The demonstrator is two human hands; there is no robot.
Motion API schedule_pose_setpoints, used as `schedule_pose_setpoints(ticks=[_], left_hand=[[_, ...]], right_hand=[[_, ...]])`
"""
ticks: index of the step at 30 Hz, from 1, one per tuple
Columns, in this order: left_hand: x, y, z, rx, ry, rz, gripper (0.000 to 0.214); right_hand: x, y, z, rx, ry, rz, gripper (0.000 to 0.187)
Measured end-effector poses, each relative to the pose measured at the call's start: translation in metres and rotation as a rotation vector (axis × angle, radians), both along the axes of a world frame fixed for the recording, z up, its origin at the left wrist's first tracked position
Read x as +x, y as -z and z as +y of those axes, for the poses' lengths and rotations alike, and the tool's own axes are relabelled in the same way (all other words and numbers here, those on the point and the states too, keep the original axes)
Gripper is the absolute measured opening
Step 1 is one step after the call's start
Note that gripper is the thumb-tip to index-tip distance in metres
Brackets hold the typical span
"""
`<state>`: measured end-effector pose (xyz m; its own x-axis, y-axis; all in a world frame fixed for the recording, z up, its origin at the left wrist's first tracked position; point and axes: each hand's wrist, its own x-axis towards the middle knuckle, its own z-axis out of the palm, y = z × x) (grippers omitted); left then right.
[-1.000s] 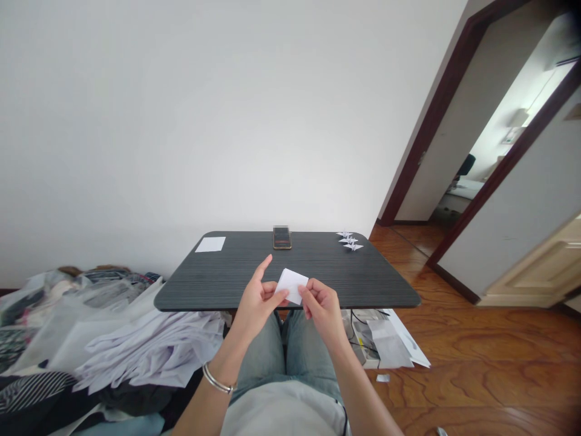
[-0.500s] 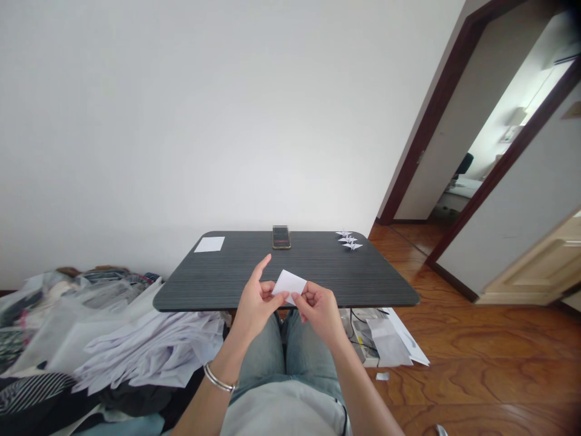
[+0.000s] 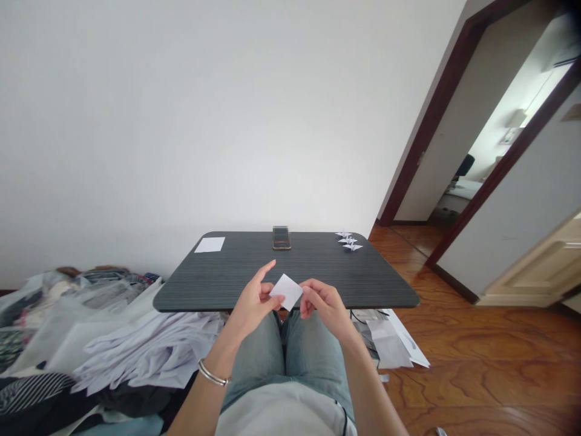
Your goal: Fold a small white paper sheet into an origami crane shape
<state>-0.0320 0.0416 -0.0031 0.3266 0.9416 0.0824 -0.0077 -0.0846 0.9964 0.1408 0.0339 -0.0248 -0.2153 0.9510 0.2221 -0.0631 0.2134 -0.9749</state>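
White walls and a wooden floor frame a dark wood-grain surface point(image 3: 345, 275), where a phone point(image 3: 281, 238) lies at the far edge between a flat white sheet point(image 3: 209, 244) on the left and three small origami cranes point(image 3: 349, 240) on the right. At the near edge, a seated person's left hand point(image 3: 254, 306) and right hand point(image 3: 324, 306) each pinch a side of a folded white paper point(image 3: 285, 291), holding it tilted in the air just above the surface's edge and the person's jeans. A silver bangle point(image 3: 211, 374) circles the left wrist. Bagged clothing point(image 3: 113, 345) is heaped to the left; loose papers point(image 3: 393, 342) lie on the floor.
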Motion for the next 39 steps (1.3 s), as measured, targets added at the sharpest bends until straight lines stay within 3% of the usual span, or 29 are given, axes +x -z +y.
schedule_pose_setpoints(ticks=[4,7,11,15,22,26,32,39], left_hand=[[-0.001,0.006,0.002,0.034,0.063,0.094,0.076],[-0.001,0.007,0.006,0.084,-0.057,0.074,0.069],[-0.002,0.005,0.010,0.150,-0.167,0.026,0.062],[-0.002,0.005,0.010,0.165,-0.111,0.052,0.056],[0.010,0.016,0.012,0.067,-0.073,-0.113,0.058],[0.011,0.021,0.014,0.062,-0.073,-0.122,0.058],[0.007,0.022,0.012,0.095,0.078,-0.008,0.057],[0.008,0.025,0.017,0.097,-0.058,-0.069,0.055]], right_hand=[[-0.001,0.008,0.007,0.020,0.096,-0.071,0.023],[-0.002,0.012,0.009,0.026,0.094,-0.102,0.023],[-0.004,0.014,0.008,-0.007,-0.031,-0.100,0.024],[-0.006,0.013,0.009,-0.013,0.003,-0.039,0.025],[-0.013,0.014,0.009,-0.076,0.095,0.137,0.029],[-0.014,0.016,0.012,-0.061,0.086,0.102,0.032],[-0.009,0.018,0.018,0.009,0.164,0.087,0.029],[-0.009,0.025,0.023,-0.042,0.214,0.109,0.031]])
